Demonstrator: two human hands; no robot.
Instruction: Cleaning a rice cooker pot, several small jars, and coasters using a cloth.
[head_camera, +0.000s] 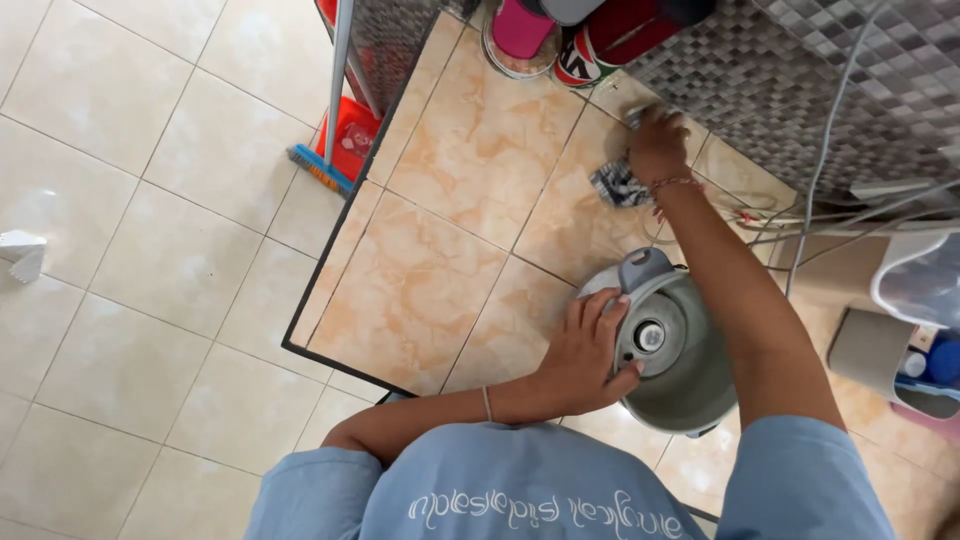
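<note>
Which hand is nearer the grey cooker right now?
Left. The left hand rests on the grey cooker, on its lid's left side. The right hand is apart from it, farther along the counter, pressing a cloth.

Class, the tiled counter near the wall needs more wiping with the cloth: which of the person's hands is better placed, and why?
Probably the right hand: it already presses the patterned cloth on the counter by the wall. The left hand rests on the grey rice cooker's lid.
</note>
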